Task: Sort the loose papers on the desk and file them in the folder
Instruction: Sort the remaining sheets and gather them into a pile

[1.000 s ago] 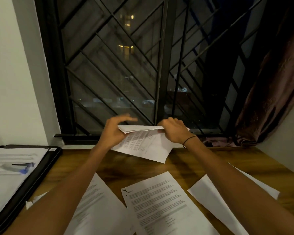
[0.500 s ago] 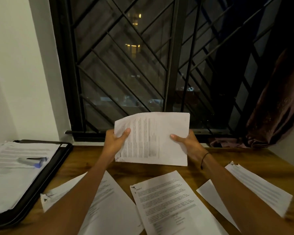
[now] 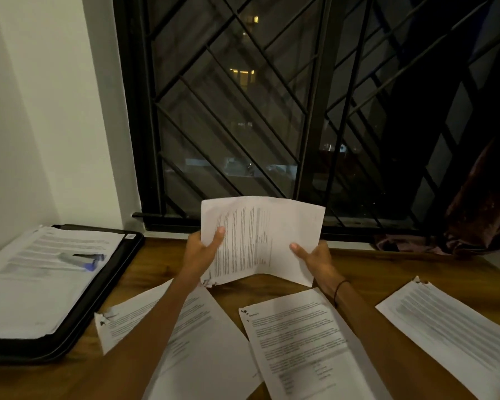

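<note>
I hold a printed sheet (image 3: 260, 241) up above the wooden desk (image 3: 156, 272), turned sideways and bowed in the middle. My left hand (image 3: 202, 252) grips its left edge with the thumb on the front. My right hand (image 3: 315, 255) grips its lower right edge, thumb on the front. Three loose printed sheets lie on the desk: one under my left forearm (image 3: 202, 350), one in the middle (image 3: 303, 342), one at the right (image 3: 451, 333). The open black folder (image 3: 110, 287) lies at the left with a stack of papers (image 3: 35, 284) in it.
A blue and grey clip (image 3: 83, 258) rests on the folder's papers. A barred dark window (image 3: 272, 111) rises right behind the desk. A dark curtain (image 3: 485, 197) hangs at the right, bunched on the sill. A white wall (image 3: 41, 111) stands at the left.
The folded sheet was opened out and raised upright. It now sits a little straighter between my hands, and the view has shifted so that the folder and the right sheet show more fully.
</note>
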`<state>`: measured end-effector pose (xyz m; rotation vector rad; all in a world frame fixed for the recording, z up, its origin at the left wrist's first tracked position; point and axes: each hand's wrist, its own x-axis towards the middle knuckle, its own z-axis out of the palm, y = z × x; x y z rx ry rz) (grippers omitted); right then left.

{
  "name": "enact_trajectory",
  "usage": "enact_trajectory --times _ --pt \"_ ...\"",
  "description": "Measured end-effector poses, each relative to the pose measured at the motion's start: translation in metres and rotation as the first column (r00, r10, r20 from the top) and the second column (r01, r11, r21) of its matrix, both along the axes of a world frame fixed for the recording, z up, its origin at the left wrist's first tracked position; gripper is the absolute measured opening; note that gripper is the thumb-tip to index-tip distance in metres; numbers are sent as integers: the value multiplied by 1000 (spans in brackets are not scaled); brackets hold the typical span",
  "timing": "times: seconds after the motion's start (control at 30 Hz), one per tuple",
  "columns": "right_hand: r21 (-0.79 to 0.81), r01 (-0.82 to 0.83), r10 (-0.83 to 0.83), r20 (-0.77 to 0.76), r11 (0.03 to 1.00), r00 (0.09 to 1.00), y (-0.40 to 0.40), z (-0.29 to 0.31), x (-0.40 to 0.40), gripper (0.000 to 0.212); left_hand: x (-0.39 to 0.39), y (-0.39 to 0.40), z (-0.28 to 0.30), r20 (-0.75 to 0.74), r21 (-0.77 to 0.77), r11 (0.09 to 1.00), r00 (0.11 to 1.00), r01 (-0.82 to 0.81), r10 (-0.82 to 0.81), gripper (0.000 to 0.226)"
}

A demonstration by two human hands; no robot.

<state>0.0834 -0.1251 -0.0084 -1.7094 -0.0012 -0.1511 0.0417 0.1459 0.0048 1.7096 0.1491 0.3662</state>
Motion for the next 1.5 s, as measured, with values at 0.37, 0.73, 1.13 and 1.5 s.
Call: enact_trajectory --times 0.37,0.73,1.13,1.5 --pt "-233 -60 50 -47 971 998 22 8 18 63 -16 48 10 50 -84 991 994 101 -97 30" --pt "-201 -243 229 -87 949 969 77 -10 4 44 -45 110 -33 -30 -81 995 998 -53 51 43" --pt "-425 24 80 224 905 971 186 21 59 35 -56 149 -56 -6 17 998 998 -58 59 44" --pt "-825 -401 778 73 399 624 407 87 15 18 -55 146 -65 -54 88 994 996 -66 71 45"
